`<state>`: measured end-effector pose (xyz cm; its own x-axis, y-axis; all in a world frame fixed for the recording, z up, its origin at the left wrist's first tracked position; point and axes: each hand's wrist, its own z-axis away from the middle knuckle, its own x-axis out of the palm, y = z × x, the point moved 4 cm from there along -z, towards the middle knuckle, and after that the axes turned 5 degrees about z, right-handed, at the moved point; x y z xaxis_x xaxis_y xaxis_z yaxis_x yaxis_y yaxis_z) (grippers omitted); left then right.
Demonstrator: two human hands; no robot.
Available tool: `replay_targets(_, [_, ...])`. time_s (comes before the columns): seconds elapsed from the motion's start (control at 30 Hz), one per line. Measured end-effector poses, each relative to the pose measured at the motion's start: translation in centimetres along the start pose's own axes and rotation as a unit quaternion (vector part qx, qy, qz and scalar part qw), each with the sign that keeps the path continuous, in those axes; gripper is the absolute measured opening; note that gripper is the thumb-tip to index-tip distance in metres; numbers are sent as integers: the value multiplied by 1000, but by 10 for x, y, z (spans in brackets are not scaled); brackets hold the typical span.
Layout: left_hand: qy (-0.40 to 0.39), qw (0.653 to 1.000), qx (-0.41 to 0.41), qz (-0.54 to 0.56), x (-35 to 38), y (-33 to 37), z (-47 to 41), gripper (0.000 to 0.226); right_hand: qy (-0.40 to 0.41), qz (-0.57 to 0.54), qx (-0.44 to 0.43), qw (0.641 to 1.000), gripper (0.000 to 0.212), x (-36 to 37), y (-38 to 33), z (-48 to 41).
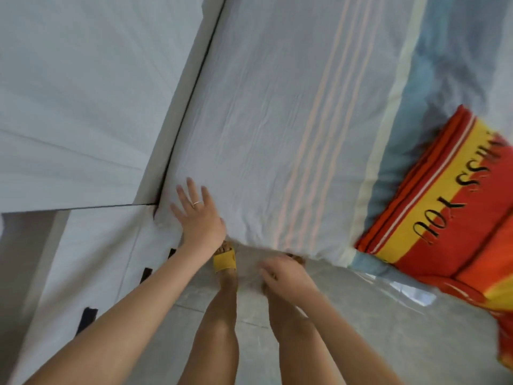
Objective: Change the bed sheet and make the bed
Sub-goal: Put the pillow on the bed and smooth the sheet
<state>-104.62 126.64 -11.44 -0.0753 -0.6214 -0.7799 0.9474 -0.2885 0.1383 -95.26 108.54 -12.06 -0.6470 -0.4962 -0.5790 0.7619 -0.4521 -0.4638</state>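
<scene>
Your left hand (pixel 200 218) lies flat with fingers spread on the pale bed sheet (pixel 263 120), close to the mattress corner by the white headboard (pixel 83 93); a thin ring (pixel 196 202) shows on one finger. Your right hand (pixel 286 275) hangs blurred just below the sheet's hanging edge; its grip cannot be made out. The sheet carries pink stripes, a cream stripe and a blue band; a folded red, orange and yellow quilt (pixel 444 204) with dark lettering rests at the bed's right edge. A yellow slipper (pixel 224 261) stands on the grey tiled floor (pixel 388 329); a white cabinet (pixel 83 259) with black handles sits at your left.
</scene>
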Motion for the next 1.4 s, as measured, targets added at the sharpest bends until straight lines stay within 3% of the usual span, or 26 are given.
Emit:
replay_targets(0.1, [-18,991,130,27,-16,75,20,66,126,-36,53,990,33,-50,57,38])
replay_targets(0.17, [-25,975,219,28,-16,129,30,58,246,-26,92,965,32,-82,112,60])
replay_targets(0.27, [-38,943,330,35,-9,199,38,46,408,46,191,891,32,-123,180,91])
replay_targets(0.33, [-34,922,384,39,-4,239,36,41,460,69,280,840,42,-145,220,110])
replay_targets(0.4, [13,901,430,46,6,295,31,39,465,44,332,819,51,-162,274,138])
replay_targets(0.53, [0,911,407,65,34,403,30,42,400,35,368,839,69,-173,370,186])
replay_targets(0.63, [-87,926,366,6,76,492,44,85,319,51,401,857,93,-182,428,203])
replay_targets(0.7, [-134,947,292,-11,93,544,46,118,290,17,408,865,106,-199,460,208])
replay_targets(0.8, [-131,970,193,-64,106,596,33,147,313,-82,453,831,113,-212,515,242])
replay_targets(0.87, [-90,974,171,-122,104,601,27,151,296,-102,492,812,112,-202,524,258])
replay_targets(0.93, [-18,943,239,-229,115,623,43,138,266,-40,489,830,109,-192,522,269])
replay_targets(1.0, [25,885,360,-294,140,644,68,108,270,-12,454,849,105,-183,511,275])
replay_targets(1.07, [-14,846,418,-330,156,665,88,100,298,-20,431,851,100,-165,500,289])
replay_targets(1.13, [-122,840,416,-324,161,686,87,114,360,-47,417,833,92,-134,476,308])
replay_targets(1.2, [-213,848,398,-278,151,705,82,114,419,-83,444,788,79,-95,450,326])
replay_targets(1.27, [-208,846,414,-263,142,725,81,106,470,-165,540,678,78,-66,441,344])
replay_targets(1.33, [-183,823,439,-311,145,727,82,110,469,-350,655,478,99,-44,441,352])
replay_targets(1.4, [-177,822,457,-290,158,715,84,111,422,-596,644,228,117,-29,438,337])
